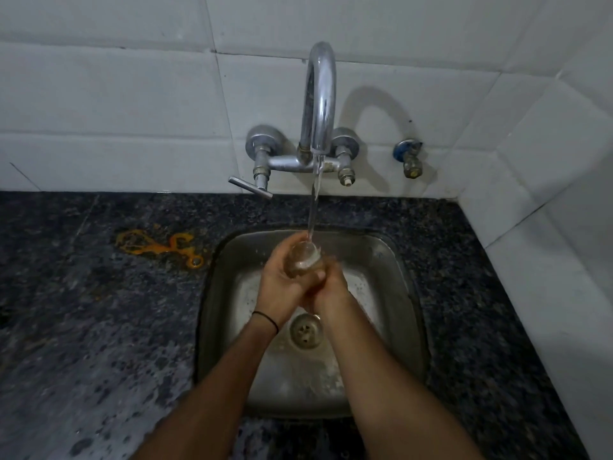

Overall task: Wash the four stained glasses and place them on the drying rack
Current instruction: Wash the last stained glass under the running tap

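Glass: a clear tumbler [303, 258], tilted with its mouth up toward the falling water, held over the middle of the basin.
Left hand: the left hand [282, 283] wraps the glass from its side, fingers curled round the wall; a thin dark band [265, 318] circles the wrist.
Right hand: the right hand [331, 287] is pressed to the glass's other side and is blurred; whether it grips or rubs cannot be told.
Water: a thin stream [313, 207] drops from the curved tap [318, 94] onto the glass's rim.
Sink: a steel basin [398, 277], wet, its drain [306, 330] just below the wrists.
Step in hand: rinsing and rubbing, by the look of it.
Doing it well: turn the glass under the stream so that water reaches every side, work the fingers inside the rim, and hold firmly, since wet glass slips.
Surroundings: a dark speckled counter [99, 310] with an orange stain [156, 245] left of the basin; white tiles behind.
Not in view: the drying rack and the other glasses.
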